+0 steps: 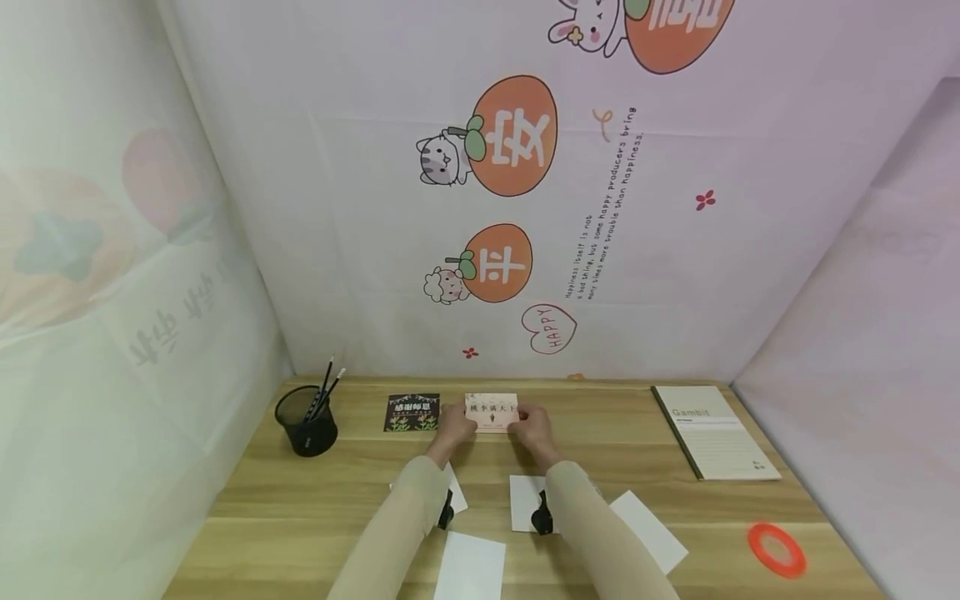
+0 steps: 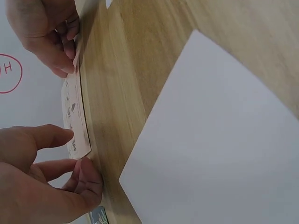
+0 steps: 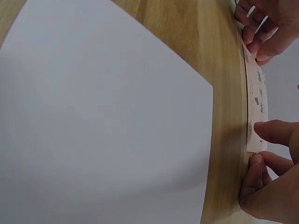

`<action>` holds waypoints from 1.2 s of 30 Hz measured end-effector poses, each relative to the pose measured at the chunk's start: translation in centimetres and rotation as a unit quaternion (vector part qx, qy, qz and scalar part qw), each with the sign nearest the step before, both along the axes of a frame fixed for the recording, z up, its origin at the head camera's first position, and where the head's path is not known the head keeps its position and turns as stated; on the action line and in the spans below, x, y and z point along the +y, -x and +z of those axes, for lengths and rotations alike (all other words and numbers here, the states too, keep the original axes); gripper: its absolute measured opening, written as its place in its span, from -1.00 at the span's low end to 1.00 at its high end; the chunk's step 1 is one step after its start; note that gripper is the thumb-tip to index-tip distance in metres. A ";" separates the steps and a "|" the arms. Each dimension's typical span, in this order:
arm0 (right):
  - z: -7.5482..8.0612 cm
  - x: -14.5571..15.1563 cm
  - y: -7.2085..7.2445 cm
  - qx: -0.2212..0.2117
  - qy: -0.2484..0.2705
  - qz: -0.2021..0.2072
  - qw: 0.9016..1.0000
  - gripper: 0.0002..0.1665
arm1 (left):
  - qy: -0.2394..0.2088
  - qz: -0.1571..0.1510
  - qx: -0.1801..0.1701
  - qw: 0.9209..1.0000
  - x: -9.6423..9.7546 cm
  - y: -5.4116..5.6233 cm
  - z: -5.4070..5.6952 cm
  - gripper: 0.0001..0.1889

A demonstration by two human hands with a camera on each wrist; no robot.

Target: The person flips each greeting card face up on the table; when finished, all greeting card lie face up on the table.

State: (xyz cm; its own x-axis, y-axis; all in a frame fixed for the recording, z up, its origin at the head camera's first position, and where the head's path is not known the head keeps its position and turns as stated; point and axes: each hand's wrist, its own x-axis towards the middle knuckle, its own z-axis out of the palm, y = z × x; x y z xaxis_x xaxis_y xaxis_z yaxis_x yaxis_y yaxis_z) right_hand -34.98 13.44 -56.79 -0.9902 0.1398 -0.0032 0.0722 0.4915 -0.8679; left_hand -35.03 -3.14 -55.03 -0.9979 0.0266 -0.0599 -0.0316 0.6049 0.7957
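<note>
A pale pink card (image 1: 491,421) with dark lettering lies at the back of the wooden table, close to the wall. My left hand (image 1: 455,427) holds its left edge between thumb and fingers. On the opposite edge, my right hand (image 1: 535,431) grips the card the same way. In the right wrist view, the right thumb (image 3: 271,129) lies over the card's face while curled fingers meet its side. Just left of the left hand is a black card (image 1: 412,412) printed with white lettering and flowers.
Several white cards lie nearer the front, among them one at front centre (image 1: 469,567) and one at right (image 1: 649,531). A black mesh pen holder (image 1: 311,436) stands at left. A notebook (image 1: 716,442) and an orange ring (image 1: 755,542) lie at right.
</note>
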 end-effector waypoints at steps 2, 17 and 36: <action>-0.3 0.1 0.1 0.008 -0.012 0.000 1.000 -0.43 | 0.016 -0.007 0.004 1.000 0.0 0.0 -0.1 -0.49; 0.1 1.5 -1.7 0.010 0.001 0.005 1.000 -0.48 | 0.107 -0.098 0.084 0.986 -0.7 -1.6 0.6 -0.55; 2.1 1.1 -5.9 0.126 -0.125 0.122 0.976 -0.68 | 0.156 -0.101 0.050 0.981 -7.2 -10.5 0.5 -0.21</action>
State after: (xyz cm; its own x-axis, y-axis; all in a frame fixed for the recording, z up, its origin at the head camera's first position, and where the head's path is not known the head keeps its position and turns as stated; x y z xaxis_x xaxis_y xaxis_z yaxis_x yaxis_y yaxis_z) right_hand -29.05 14.59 -54.73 -0.9590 -0.1359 0.2486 -0.2742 0.6665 -0.6933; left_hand -24.56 -10.33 -54.51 -0.9754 0.2204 0.0013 0.1828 0.8059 0.5632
